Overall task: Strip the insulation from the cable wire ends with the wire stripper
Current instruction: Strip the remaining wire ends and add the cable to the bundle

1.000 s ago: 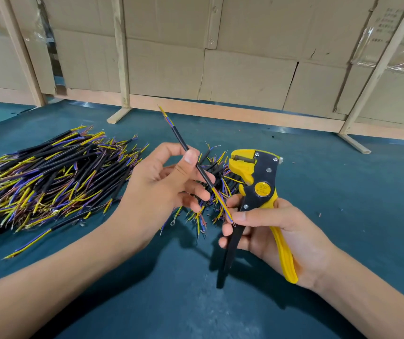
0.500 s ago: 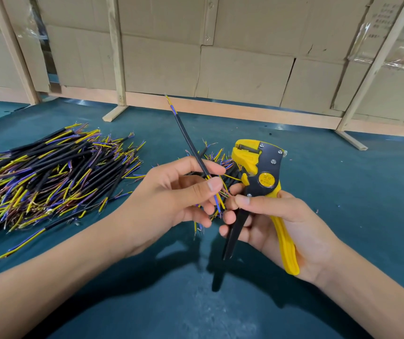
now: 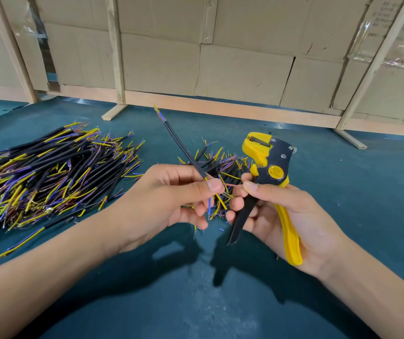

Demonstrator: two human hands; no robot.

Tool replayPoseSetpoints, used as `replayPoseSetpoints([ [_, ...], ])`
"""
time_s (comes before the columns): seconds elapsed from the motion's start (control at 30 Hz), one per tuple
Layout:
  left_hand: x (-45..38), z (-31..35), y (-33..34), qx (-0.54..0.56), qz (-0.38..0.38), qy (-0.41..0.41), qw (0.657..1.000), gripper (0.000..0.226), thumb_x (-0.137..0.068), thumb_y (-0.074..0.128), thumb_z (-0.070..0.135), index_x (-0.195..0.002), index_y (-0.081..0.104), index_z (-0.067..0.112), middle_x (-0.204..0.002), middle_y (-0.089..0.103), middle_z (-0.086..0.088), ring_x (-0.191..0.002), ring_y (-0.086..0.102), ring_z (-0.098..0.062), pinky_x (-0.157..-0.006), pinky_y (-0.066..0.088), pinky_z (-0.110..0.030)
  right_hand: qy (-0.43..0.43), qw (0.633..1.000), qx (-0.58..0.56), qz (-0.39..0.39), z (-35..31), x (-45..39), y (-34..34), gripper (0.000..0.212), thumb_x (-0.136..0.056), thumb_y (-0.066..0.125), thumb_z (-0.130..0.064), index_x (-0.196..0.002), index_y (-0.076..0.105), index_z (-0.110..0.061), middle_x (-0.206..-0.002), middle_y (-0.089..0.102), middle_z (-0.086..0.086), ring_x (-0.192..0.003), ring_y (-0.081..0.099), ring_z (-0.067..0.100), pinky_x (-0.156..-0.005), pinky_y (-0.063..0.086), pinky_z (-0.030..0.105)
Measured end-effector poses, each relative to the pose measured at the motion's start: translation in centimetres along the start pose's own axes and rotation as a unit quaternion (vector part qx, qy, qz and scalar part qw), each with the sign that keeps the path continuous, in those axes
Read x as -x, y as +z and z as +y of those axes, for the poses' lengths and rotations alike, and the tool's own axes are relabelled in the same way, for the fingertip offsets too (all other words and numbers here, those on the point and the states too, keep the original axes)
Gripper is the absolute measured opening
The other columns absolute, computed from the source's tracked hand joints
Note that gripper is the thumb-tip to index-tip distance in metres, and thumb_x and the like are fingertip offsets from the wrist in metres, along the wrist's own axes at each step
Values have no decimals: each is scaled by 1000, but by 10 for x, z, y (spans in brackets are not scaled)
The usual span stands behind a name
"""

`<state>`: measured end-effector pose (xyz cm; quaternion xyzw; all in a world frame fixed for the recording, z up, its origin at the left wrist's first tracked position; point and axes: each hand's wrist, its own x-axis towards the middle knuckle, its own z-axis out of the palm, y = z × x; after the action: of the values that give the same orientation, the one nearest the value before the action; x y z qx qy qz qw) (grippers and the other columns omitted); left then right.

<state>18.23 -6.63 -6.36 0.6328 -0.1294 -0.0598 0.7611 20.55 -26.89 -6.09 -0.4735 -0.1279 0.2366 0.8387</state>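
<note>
Cable pile (image 3: 49,172): a heap of black cut lengths with yellow, blue and brown cores, at 9 o'clock on the green table (image 3: 342,192).
Left hand (image 3: 169,204): thumb and forefinger pinch the black cable (image 3: 183,150) near its lower end; the cable slants up toward 11 o'clock, its blue and yellow cores hanging below the fingers.
Small pile (image 3: 220,162): more cut pieces just behind both hands, near centre.
Right hand (image 3: 281,216): thumb and forefinger pinch the cable's brown core (image 3: 232,185); the other fingers curl round the yellow-and-black wire stripper (image 3: 269,172), head up at 12 o'clock.
Cardboard boxes (image 3: 245,69): stacked along the far edge behind a wooden frame (image 3: 117,57).
</note>
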Motion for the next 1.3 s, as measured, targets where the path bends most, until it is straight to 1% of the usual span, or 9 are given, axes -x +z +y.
replayPoseSetpoints([
  [0.1, 1, 0, 1, -5, -6, 1, 1000, 18, -82, 77, 19, -78, 73, 2, -65, 56, -12, -59, 52, -21, -60, 54, -32, -5, 1000, 3, 7, -2, 0, 0, 9, -80, 68, -3, -88, 71, -7, -78, 59, 13, -67, 63, 27, -66, 59, 41],
  [0.2, 0, -1, 0, 19, 17, 23, 999, 22, -83, 66, 19, -84, 69, -3, -66, 60, -7, -59, 50, -19, -58, 53, -32, 1, 1000, -10, 7, -1, 0, -2, 10, -80, 64, -4, -89, 68, -5, -78, 57, 12, -67, 61, 28, -66, 58, 42],
  [0.33, -1, 1, -2, 39, 55, 70, 995, 11, -84, 71, 13, -82, 69, 3, -67, 56, -7, -59, 45, -17, -56, 49, -31, 30, 999, -4, -30, 0, 2, -3, 12, -75, 59, -6, -84, 67, -6, -75, 55, 13, -66, 58, 30, -67, 57, 45],
  [0.57, -3, 4, -1, 13, 128, 115, 985, 30, -83, 65, 19, -91, 62, -9, -68, 59, -3, -56, 41, -16, -50, 44, -29, 30, 988, 9, -151, 15, 7, 1, 31, -70, 79, -10, -96, 65, -1, -78, 58, 18, -69, 61, 35, -72, 55, 50],
  [0.67, -3, 3, -2, 3, 139, 126, 982, 35, -85, 63, 19, -94, 59, -15, -67, 58, 0, -56, 39, -16, -50, 43, -29, 47, 987, 23, -155, 17, 8, 3, 25, -72, 70, -5, -95, 64, -1, -78, 58, 19, -69, 60, 35, -72, 55, 50],
  [0.77, -3, 3, -1, 5, 151, 129, 980, 26, -85, 64, 20, -90, 65, -5, -68, 55, -4, -56, 38, -16, -49, 43, -29, 54, 986, 23, -155, 18, 9, 4, 21, -75, 65, -5, -95, 65, -1, -79, 58, 18, -69, 61, 35, -72, 55, 50],
  [0.93, -4, 5, -1, 17, 178, 133, 975, 21, -83, 67, 25, -82, 69, 4, -83, 48, -16, -56, 36, -16, -49, 42, -29, 45, 986, 8, -161, 20, 8, 3, 31, -71, 78, -11, -96, 63, 0, -80, 58, 18, -70, 61, 35, -73, 55, 50],
  [1.07, -6, 2, -3, 9, 206, 126, 970, 32, -83, 67, 26, -86, 62, -6, -83, 49, -16, -54, 35, -16, -49, 43, -28, 50, 986, 16, -156, 21, 7, 3, 26, -72, 72, -7, -96, 64, -1, -80, 58, 17, -70, 61, 35, -73, 55, 50],
  [1.3, -6, -4, -4, -14, 203, 114, 972, 27, -82, 70, 31, -78, 70, 4, -83, 55, -24, -50, 39, -15, -50, 43, -30, 54, 989, 11, -140, 23, 6, 3, 27, -71, 72, -6, -96, 65, -2, -80, 57, 17, -70, 61, 35, -73, 55, 50],
])
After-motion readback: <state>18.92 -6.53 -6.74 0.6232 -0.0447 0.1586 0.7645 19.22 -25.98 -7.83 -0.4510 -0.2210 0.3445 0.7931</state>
